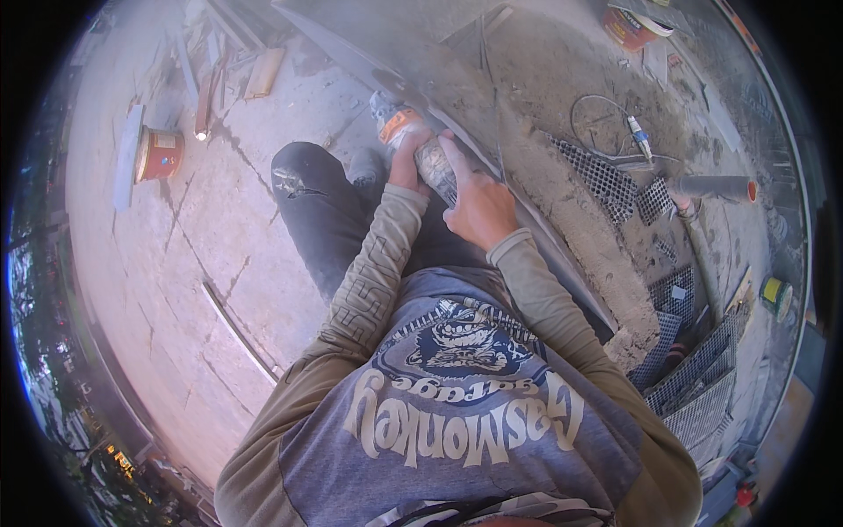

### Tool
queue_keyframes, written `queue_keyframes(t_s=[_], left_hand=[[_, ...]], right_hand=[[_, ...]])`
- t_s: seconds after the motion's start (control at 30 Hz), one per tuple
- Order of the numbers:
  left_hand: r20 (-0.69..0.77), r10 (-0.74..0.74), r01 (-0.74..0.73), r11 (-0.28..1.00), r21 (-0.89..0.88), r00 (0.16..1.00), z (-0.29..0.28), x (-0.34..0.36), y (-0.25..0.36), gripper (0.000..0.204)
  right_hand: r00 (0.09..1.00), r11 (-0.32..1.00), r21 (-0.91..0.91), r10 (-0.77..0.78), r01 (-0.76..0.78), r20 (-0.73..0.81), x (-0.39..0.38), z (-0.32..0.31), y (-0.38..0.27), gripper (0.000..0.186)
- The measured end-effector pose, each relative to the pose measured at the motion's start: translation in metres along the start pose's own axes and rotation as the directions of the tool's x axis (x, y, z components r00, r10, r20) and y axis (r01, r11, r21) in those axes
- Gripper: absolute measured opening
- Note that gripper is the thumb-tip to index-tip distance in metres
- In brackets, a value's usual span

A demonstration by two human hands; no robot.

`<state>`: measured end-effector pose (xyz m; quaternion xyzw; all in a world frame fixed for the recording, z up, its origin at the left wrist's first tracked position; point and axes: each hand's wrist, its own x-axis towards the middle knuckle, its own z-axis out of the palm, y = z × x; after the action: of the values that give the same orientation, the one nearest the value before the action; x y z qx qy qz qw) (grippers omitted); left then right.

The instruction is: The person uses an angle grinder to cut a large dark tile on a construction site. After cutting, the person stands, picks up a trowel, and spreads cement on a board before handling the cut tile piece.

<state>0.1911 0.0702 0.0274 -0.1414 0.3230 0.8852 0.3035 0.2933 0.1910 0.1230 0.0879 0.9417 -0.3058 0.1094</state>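
A: Item one, the left hand?
B: Left hand (409,163): fingers curled around the power tool (433,167), close behind its orange band. Right hand (485,207): wrapped about the rear of the same tool, thumb along its side. The tool lies between both palms, front end pointing away from the body.

A: Edges?
B: One long grey edge (342,48), slanting past the tool's front and on beyond the right hand. Right of that, a rough ledge (606,250), then black mesh (600,180) and a pipe (716,187).

A: Room for moving?
B: Widest left of the left hand: paved floor (215,224), with a red bucket (161,155) well apart and a thin strip (237,329) nearer the body. Tighter close in: a bent knee (303,171) stands just left of the left hand.

A: Hidden or doubtful?
B: Several entries. The tool's tip is hazy; whether it touches the grey edge, cannot tell. Left fingertips: mostly behind the tool. Second bucket (630,28), far ahead and right of the right hand: partly covered. Far left of both hands, past the paving: dark and blurred.
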Motion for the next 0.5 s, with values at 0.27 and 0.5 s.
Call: queue_keyframes(t_s=[0.27, 0.5], left_hand=[[-0.007, -0.029, 0.029, 0.999, -0.013, 1.0, 0.001, -0.007, -0.007, 0.038], [-0.026, -0.02, 0.021, 1.0, 0.019, 0.999, -0.009, 0.008, -0.008, 0.043]], right_hand=[[1.0, 1.0, 0.001, 0.003, -0.003, 0.016, -0.011, -0.007, 0.001, 0.103], [1.0, 1.0, 0.004, -0.002, 0.002, -0.004, -0.001, 0.001, 0.008, 0.102]])
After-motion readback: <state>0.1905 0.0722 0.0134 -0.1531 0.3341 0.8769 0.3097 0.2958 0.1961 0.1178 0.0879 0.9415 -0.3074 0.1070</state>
